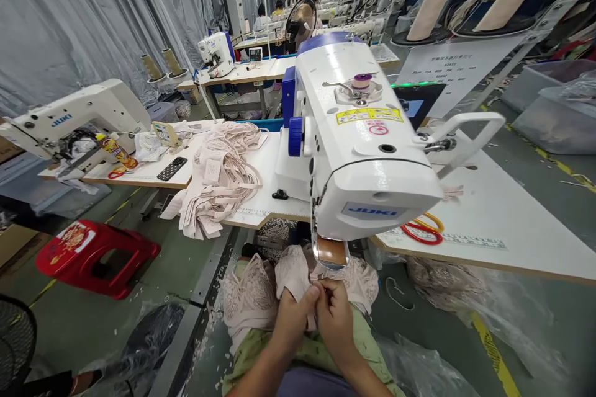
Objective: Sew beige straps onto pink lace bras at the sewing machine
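Just below the head of a white sewing machine (372,173), both of my hands hold a pale pink bra (251,291) with lace cups, which lies over my lap. My left hand (295,310) is closed round a fold of its fabric, thumb on top. Close beside it, my right hand (334,310) pinches the same garment near a strap or edge; the exact part is too small to tell. The fingertips of the two hands nearly touch. A shiny plate (331,253) at the machine's needle end hangs directly above them.
A heap of pink bras (223,167) lies on the table left of the machine. Scissors with red and orange handles (423,229) rest on the right tabletop. A phone (172,169), a bottle (116,152) and another machine (79,124) are farther left. A red stool (97,257) stands on the floor.
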`<state>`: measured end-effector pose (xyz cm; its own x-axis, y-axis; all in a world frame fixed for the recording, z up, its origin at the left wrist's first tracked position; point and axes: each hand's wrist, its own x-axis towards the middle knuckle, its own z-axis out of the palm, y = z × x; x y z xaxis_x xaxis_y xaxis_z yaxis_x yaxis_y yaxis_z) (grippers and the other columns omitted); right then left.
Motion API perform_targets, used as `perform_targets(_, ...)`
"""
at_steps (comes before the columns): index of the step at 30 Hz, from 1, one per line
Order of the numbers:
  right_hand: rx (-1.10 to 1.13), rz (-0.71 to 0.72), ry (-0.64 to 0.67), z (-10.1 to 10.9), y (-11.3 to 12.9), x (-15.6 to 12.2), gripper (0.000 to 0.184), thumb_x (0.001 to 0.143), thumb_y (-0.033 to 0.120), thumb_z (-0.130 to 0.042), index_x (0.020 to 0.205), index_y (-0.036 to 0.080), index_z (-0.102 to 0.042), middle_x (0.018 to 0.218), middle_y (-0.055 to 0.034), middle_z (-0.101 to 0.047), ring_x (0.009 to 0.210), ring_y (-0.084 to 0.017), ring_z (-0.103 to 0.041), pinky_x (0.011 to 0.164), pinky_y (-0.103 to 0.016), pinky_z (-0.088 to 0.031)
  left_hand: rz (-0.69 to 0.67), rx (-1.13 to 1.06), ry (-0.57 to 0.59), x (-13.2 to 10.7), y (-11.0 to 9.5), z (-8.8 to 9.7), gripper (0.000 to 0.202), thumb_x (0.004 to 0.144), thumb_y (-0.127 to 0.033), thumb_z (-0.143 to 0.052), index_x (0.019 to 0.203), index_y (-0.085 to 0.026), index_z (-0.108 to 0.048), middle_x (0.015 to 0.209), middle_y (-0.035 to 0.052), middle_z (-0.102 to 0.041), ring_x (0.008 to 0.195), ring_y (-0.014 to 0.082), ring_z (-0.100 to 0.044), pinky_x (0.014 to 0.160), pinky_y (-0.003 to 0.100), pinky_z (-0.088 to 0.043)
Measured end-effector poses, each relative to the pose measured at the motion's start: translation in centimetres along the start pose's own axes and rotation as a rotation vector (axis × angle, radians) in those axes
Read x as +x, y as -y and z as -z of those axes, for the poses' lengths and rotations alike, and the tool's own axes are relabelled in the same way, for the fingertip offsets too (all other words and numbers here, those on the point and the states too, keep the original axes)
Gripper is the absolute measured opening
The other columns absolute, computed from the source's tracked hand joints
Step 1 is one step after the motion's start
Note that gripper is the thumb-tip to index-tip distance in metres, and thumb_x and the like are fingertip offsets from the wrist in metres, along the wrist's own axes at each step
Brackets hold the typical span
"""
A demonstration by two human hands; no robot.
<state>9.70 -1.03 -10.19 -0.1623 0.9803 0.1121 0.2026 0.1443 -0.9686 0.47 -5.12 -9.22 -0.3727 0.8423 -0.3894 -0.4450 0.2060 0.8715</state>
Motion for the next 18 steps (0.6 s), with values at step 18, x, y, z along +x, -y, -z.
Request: perform_targets(18, -0.357, 0.436, 0.678, 6.9, 1.4, 3.5, 0.019, 0.091, 0.038, -0.057, 0.102, 0.024, -0.064, 0.1, -0.0095, -0.067, 0.091, -0.024, -0.065, 0.069, -0.033, -0.054, -0.352, 0.607, 0.445, -1.4, -5.6, 1.6, 0.035, 0.095, -0.036, -0.05, 0.119, -0.018, -0.068, 0.122, 0.0116, -0.067, 0.117, 0.0284, -0.059, 0.11, 0.037, -0.039)
